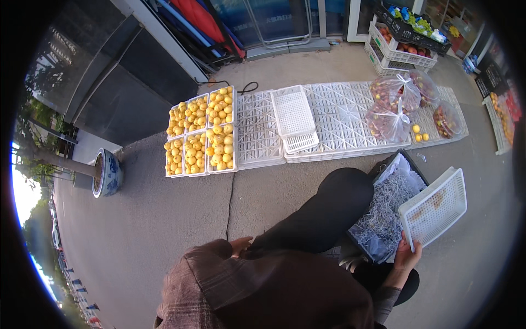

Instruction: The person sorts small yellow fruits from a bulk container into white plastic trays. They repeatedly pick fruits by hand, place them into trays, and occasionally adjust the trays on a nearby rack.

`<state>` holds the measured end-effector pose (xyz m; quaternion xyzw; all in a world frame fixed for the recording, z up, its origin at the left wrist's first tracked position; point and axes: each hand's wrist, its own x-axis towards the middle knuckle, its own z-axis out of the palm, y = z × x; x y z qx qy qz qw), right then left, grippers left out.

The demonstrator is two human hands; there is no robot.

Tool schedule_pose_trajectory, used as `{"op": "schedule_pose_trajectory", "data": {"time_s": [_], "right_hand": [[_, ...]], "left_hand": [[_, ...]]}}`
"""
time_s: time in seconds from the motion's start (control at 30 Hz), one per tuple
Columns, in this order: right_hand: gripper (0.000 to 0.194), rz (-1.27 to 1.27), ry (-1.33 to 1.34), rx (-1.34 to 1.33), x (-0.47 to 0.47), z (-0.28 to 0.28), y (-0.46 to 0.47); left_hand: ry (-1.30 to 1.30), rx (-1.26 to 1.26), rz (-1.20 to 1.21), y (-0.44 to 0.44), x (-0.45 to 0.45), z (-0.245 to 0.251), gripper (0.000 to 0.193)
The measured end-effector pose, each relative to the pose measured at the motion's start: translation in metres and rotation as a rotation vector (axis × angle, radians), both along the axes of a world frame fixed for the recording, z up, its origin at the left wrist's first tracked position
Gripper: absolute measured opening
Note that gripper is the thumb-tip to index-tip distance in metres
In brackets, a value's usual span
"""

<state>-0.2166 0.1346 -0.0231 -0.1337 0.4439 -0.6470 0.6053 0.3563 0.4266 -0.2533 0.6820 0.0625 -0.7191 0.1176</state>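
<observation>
My right hand [407, 253] grips the rim of an empty white plastic basket [437, 207] with brown stains on its floor, held tilted beside a dark crate [418, 174]. Shredded paper [384, 211] and a pale liner fill that crate. My left hand [240, 245] rests by my dark-trousered leg, partly hidden by my sleeve; its fingers are not clear. Before me, baskets full of yellow round fruit [220, 142] stand at the left end of a low platform of white plastic crates [343, 123]. Two empty white baskets [291, 111] lie overlapped, one on the other, on its middle.
Tied clear bags of reddish fruit [388, 121], a clear tub [446, 119] and several loose yellow fruits [418, 133] sit at the platform's right. Behind stand stacked fruit crates [400, 53]. A black cable [231, 205] crosses the pavement; a potted tree [107, 172] stands left.
</observation>
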Motion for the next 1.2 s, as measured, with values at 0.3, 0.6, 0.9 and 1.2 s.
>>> {"op": "schedule_pose_trajectory", "data": {"time_s": [0.3, 0.6, 0.9, 1.2], "right_hand": [[0.061, -0.082, -0.101, -0.107, -0.03, -0.009, -0.008], [0.062, -0.128, -0.082, -0.02, -0.038, 0.003, 0.031], [0.057, -0.352, -0.058, -0.057, -0.018, 0.024, 0.068], [0.051, -0.169, -0.047, -0.088, 0.035, 0.033, 0.019]], "left_hand": [[-0.379, -0.026, -0.812, -0.006, -0.009, -0.004, 0.065], [-0.548, -0.354, -0.66, -0.121, -0.025, 0.04, 0.047], [-0.507, -0.421, -0.864, -0.128, 0.004, -0.01, 0.049], [-0.437, -0.708, -0.534, -0.207, 0.026, 0.032, 0.034]]}}
